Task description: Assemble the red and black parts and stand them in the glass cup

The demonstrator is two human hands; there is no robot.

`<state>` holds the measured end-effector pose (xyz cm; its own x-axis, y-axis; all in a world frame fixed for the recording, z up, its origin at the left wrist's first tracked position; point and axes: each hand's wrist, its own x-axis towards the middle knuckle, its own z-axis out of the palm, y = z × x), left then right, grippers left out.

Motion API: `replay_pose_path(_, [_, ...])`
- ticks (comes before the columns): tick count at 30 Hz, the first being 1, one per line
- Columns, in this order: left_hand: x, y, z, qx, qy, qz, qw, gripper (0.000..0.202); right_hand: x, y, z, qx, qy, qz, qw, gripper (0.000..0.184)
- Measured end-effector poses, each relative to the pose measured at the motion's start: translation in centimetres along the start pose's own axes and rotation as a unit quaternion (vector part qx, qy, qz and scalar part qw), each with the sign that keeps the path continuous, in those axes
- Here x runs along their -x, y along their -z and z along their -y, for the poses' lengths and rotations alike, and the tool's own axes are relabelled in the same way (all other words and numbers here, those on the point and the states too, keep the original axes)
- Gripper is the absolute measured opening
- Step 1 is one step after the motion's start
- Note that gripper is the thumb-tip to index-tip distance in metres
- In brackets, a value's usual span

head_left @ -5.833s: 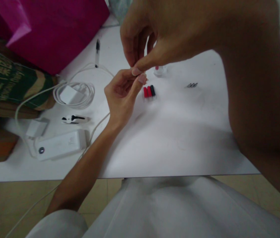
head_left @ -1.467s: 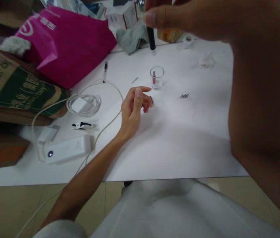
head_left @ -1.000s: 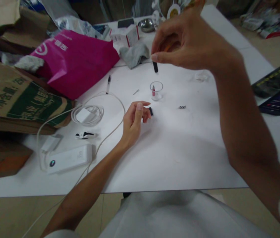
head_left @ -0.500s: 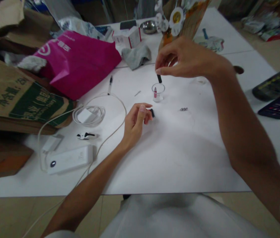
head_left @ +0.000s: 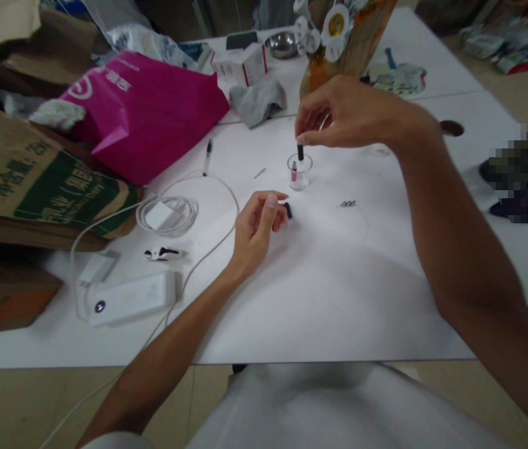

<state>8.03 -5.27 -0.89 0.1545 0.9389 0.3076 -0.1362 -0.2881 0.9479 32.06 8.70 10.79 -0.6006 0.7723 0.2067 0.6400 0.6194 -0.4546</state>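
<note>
Delicately, right fingers (head_left: 299, 139), slim black cylinder (head_left: 300, 152), over clear round cup (head_left: 306, 176)

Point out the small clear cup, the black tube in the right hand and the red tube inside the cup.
small clear cup (head_left: 306, 176): head view, on its wall, right of the red tube.
black tube (head_left: 300, 153): head view, on its body, below the fingertips.
red tube (head_left: 294, 173): head view, on its red body.
</note>
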Motion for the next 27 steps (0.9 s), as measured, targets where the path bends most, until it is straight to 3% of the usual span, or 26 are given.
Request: replay_pose_path(27, [0.0, 0.1, 0.0, -0.031, -0.012, 0.000, 0.999, 0.042, -0.9, -1.7, -1.2, 0.055, -0.003, 0.049, 0.997, 0.012])
